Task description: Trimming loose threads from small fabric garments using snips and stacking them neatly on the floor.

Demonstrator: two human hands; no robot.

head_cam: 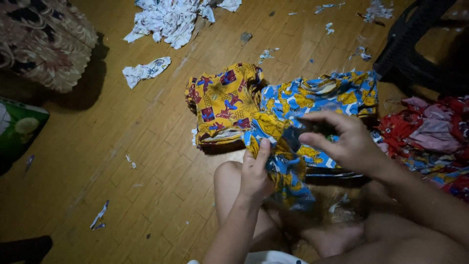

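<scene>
Blue-and-yellow printed cloth piece (286, 168) lies bunched over our knee, at the near edge of a flat stack of the same blue-and-yellow printed fabric (327, 95) on the wooden parquet floor (146, 161).

Left hand (255, 176): we reach up from below with the forearm nearly vertical. The fingers are curled shut on the cloth piece and the thumb points upward, pressed against its left edge.

Right hand (342, 142): we bring it in from the right, the forearm running off toward the lower right corner. The fingers are half spread and point left, and thumb and forefinger appear to pinch the top of the same cloth piece; the motion blur there keeps us from confirming the pinch.

Surroundings: a folded yellow printed fabric bundle (222, 102) sits just left of the blue stack, touching it. A red and pink fabric heap (430, 132) lies at the right. A dark plastic chair (415, 44) stands behind it. White printed cloth offcuts (168, 19) and small scraps are scattered over the far floor. A floral cushion (44, 39) occupies the upper left corner.
</scene>
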